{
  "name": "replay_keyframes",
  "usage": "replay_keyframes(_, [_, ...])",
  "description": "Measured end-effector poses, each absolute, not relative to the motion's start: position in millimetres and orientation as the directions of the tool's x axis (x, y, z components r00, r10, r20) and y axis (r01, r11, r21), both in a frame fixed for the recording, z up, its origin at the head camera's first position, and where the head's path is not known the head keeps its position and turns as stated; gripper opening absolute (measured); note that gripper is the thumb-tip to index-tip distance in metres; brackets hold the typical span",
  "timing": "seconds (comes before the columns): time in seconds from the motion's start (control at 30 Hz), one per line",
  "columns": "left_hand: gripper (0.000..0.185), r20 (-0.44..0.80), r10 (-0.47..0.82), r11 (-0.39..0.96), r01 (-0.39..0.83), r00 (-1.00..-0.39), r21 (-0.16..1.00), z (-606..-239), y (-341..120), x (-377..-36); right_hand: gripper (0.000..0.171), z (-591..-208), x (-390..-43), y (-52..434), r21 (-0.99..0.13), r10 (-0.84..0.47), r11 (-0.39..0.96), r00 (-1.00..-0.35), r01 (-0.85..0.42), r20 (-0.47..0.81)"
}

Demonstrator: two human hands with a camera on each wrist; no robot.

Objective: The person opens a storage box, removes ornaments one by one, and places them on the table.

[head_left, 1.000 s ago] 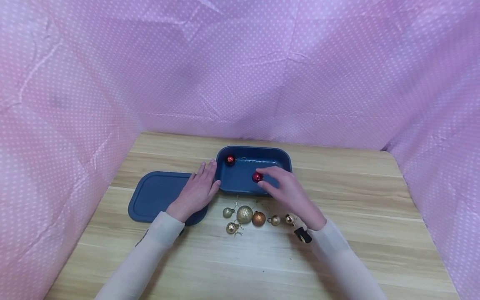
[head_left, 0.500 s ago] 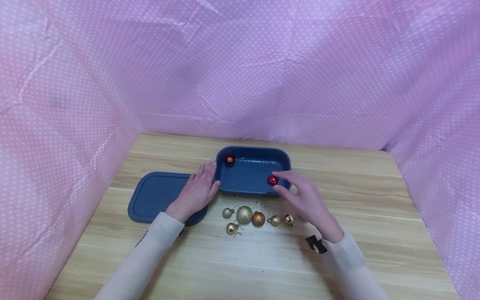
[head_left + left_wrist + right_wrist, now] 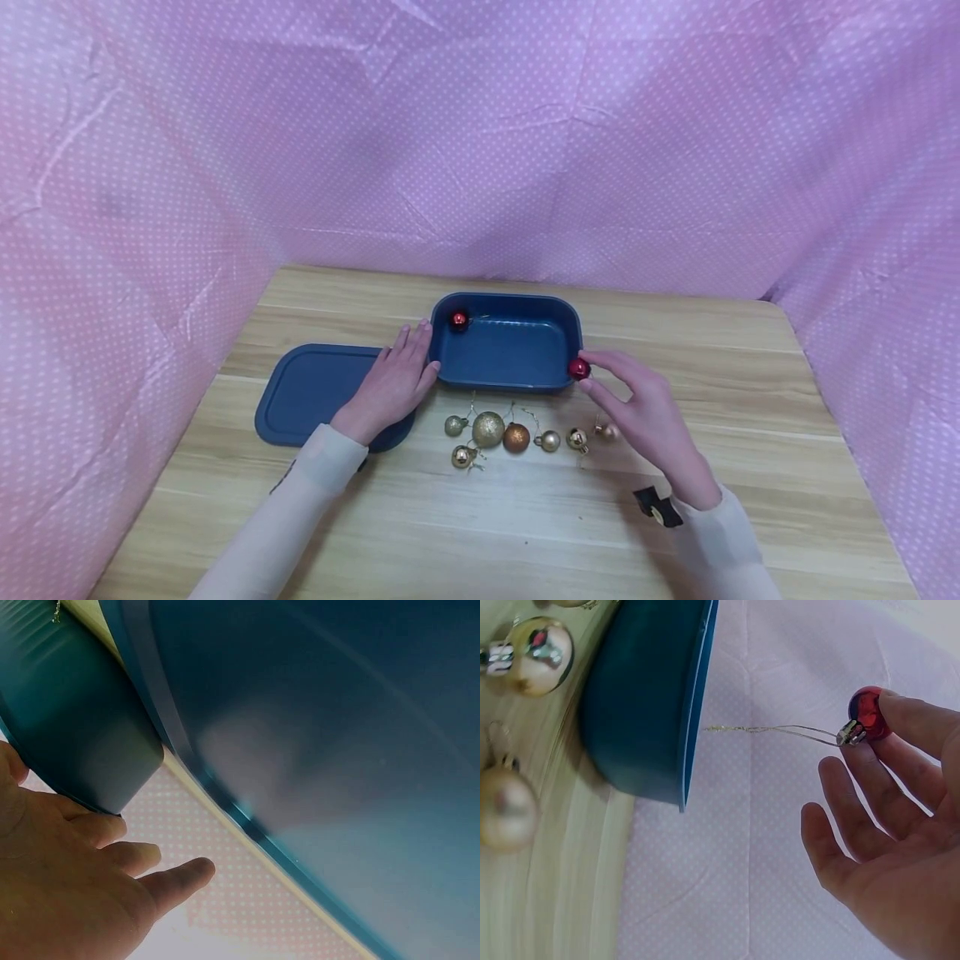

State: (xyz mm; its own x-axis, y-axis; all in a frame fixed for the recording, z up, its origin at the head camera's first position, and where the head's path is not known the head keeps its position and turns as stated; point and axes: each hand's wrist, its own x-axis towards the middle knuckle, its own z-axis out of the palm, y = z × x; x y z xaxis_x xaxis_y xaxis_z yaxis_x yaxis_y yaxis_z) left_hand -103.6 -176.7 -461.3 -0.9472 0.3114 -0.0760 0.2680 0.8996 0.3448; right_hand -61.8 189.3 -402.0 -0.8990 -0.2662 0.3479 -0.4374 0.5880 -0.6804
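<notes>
My right hand (image 3: 637,404) pinches a red ball ornament (image 3: 578,369) between thumb and fingertips, over the right front corner of a blue box (image 3: 502,387). In the right wrist view the ornament's gold hanging string (image 3: 780,730) trails toward the box wall. Another red ball ornament (image 3: 459,321) lies inside the box at its back left. My left hand (image 3: 395,379) stretches over the blue lid (image 3: 318,392), its extended fingers at the box's left side. The left wrist view shows these fingers touching or very near the box wall (image 3: 97,727).
In front of the box lie several gold ornaments, among them a large glittery ball (image 3: 488,429), a copper ball (image 3: 516,437) and a shiny gold ball (image 3: 462,457). The wooden table (image 3: 487,533) is bounded by pink dotted cloth (image 3: 480,150) at the back and sides.
My right hand has moved right with the red ornament, from over the box's inside to its right front corner. A pale gold ornament has come into view beneath. The left hand stays put.
</notes>
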Motion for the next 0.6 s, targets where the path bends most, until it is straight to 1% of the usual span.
replay_keyframes(0.2, [0.069,-0.076,0.309,0.899,0.265,-0.948,0.349,-461,-176,-103,0.035,-409,-56,203,-0.673,-0.231,0.608,-0.905,-0.422,0.358])
replay_keyframes(0.4, [0.068,-0.075,0.311,0.899,0.268,-0.947,0.345,-460,-176,-103,0.036,-415,-48,215,-0.650,-0.209,0.645,-0.911,-0.403,0.357])
replay_keyframes(0.6, [0.069,-0.078,0.306,0.900,0.262,-0.949,0.348,-460,-175,-104,0.038,-422,-42,226,-0.614,-0.217,0.663,-0.895,-0.429,0.390])
